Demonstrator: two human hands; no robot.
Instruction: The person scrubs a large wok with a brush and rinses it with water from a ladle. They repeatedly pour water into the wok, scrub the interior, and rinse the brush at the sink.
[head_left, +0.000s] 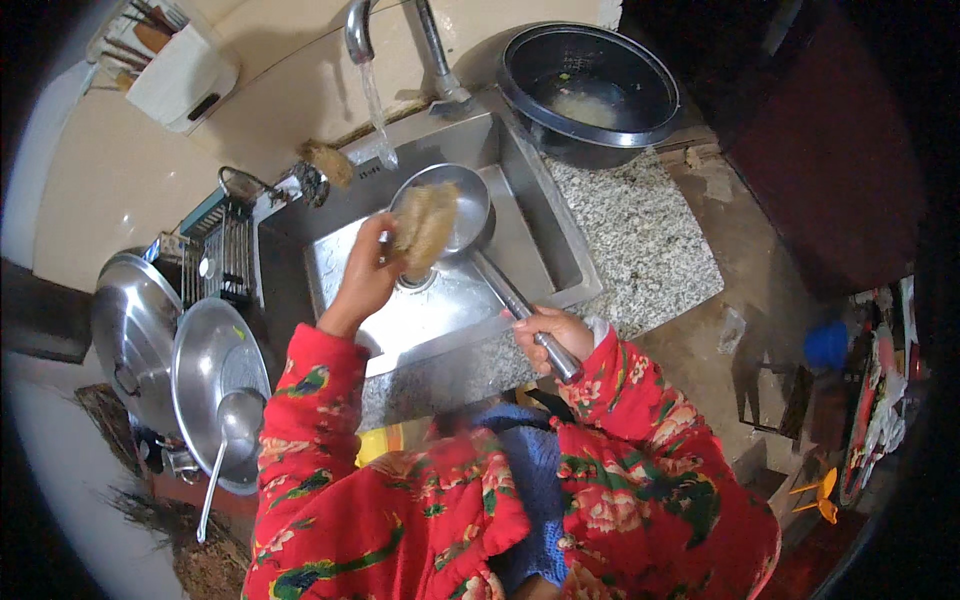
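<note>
My right hand (553, 337) grips the long tubular handle of a metal ladle (474, 206), whose round bowl hangs over the sink. A tan fibrous scrubber (429, 225), blurred, is held in my left hand (367, 274) across the near-left side of that bowl and hides part of it. Below them lies the stainless steel sink (551, 225), its drain partly in sight. From the faucet (360, 37) water runs down behind the ladle's bowl.
A black pot (589, 135) with cloudy liquid stands right of the sink on a granite counter (637, 232). To the left are a dish rack (217, 255), a metal basin (206, 375) holding a spoon-shaped ladle (240, 416), and a large lid (131, 322). A utensil holder (184, 82) hangs on the wall.
</note>
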